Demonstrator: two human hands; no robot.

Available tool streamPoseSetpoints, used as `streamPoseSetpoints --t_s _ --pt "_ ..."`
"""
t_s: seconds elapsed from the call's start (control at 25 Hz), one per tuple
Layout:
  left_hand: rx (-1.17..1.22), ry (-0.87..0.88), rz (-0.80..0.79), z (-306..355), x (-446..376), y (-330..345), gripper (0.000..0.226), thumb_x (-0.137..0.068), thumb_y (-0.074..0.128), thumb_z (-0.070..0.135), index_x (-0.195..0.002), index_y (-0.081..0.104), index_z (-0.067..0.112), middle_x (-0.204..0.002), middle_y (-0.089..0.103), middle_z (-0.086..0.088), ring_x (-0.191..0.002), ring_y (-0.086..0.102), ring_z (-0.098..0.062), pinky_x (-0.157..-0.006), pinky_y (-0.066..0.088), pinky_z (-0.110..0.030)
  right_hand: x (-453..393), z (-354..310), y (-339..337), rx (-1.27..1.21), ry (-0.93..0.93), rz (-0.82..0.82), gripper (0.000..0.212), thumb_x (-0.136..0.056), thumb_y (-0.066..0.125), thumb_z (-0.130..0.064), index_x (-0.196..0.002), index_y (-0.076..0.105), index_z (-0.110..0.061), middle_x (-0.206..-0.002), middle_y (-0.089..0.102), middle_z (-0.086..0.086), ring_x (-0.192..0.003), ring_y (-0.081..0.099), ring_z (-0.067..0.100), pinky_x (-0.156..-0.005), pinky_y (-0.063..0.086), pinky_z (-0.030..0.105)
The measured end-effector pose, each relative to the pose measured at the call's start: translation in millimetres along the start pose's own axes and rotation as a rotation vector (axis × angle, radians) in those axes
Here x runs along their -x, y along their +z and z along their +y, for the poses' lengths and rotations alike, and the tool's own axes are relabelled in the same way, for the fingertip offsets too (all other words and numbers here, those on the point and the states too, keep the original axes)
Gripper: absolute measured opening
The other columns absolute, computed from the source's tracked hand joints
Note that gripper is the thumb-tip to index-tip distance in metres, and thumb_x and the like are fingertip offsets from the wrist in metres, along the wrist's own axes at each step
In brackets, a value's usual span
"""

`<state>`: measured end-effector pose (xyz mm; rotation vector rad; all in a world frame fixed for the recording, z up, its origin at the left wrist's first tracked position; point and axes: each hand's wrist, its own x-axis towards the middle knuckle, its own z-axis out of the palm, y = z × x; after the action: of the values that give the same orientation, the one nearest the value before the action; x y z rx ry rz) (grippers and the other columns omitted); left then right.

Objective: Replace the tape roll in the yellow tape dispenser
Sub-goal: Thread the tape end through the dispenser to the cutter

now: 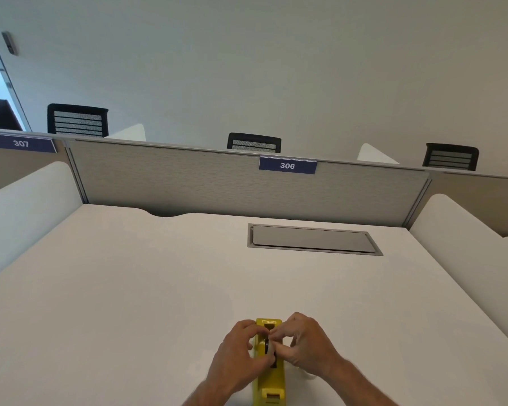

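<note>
Desk (129, 288) white w/ grey hatch (313, 239), partition (188, 177) tagged 306.

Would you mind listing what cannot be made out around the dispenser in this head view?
- Tape roll: mostly hidden by the left hand and right hand over the yellow tape dispenser.
- Dispenser's near end: cut off by the bottom edge.
- Pale object on the desk behind the right wrist: hidden, unidentifiable.
</note>
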<state>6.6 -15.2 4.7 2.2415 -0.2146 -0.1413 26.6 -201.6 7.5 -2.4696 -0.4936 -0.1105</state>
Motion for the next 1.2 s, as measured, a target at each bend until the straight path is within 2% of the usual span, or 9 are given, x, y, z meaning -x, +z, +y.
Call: streamPoseSetpoints --t_s 0.2,0.44,0.6,0.8,0.96,1.2 --pt "-0.016 -0.006 -0.007 -1.1 -0.9 1.1 0.048 -0.069 0.074 0.058 -0.114 0.062 0.044 -0.129 0.046 0.024 -0.097 0.058 -0.005 -0.083 0.054 -0.016 2.4 0.4 1.1 0.057 -0.005 -0.028 0.032 -0.067 0.071 -0.048 -0.097 0.074 -0.034 -0.089 0.071 -0.018 -0.091 0.055 0.006 -0.068 0.056 0.026" --pt "-0.038 -0.023 -0.024 -1.1 -1.6 1.6 0.052 -0.066 0.079 0.053 -0.114 0.06 0.043 -0.132 0.045 0.022 -0.1 0.057 -0.007 -0.085 0.053 -0.017 -1.4 0.7 1.1 0.025 -0.022 -0.005 0.014 -0.079 0.07 -0.04 -0.091 0.077 -0.04 -0.084 0.074 -0.027 -0.088 0.057 0.007 -0.064 0.054 0.021" --pt "-0.051 -0.013 -0.017 -0.7 -1.6 1.3 0.053 -0.068 0.077 0.056 -0.116 0.06 0.042 -0.128 0.044 0.023 -0.1 0.056 -0.007 -0.085 0.053 -0.017 -0.6 -0.4 0.0 0.024 -0.04 -0.017 0.016 -0.077 0.071 -0.041 -0.091 0.077 -0.036 -0.085 0.074 -0.025 -0.089 0.058 0.008 -0.061 0.056 0.025" --pt "-0.063 -0.012 -0.028 -1.6 -2.3 1.3 0.054 -0.064 0.078 0.056 -0.112 0.06 0.042 -0.13 0.046 0.022 -0.102 0.057 -0.007 -0.087 0.055 -0.02 -4.9 -0.2 -1.9 0.01 -0.03 -0.018 0.014 -0.078 0.071 -0.035 -0.09 0.078 -0.039 -0.082 0.075 -0.024 -0.088 0.059 0.006 -0.067 0.055 0.026" --pt "-0.033 0.014 -0.02 -1.2 -3.2 -1.0 0.045 -0.07 0.074 0.055 -0.11 0.062 0.042 -0.131 0.047 0.02 -0.099 0.057 -0.007 -0.083 0.053 -0.015 -4.2 2.3 -3.0 0.017 -0.029 -0.017 0.013 -0.075 0.073 -0.037 -0.087 0.078 -0.035 -0.083 0.075 -0.024 -0.089 0.059 0.005 -0.065 0.053 0.02" --pt "-0.055 -0.028 -0.039 1.5 -2.3 -0.5 0.056 -0.069 0.074 0.062 -0.121 0.06 0.045 -0.143 0.042 0.016 -0.104 0.057 -0.009 -0.087 0.052 -0.018 -1.8 1.1 -1.2 0.091 -0.05 -0.051 0.032 -0.068 0.073 -0.049 -0.096 0.075 -0.033 -0.09 0.072 -0.02 -0.091 0.056 0.007 -0.066 0.056 0.022"
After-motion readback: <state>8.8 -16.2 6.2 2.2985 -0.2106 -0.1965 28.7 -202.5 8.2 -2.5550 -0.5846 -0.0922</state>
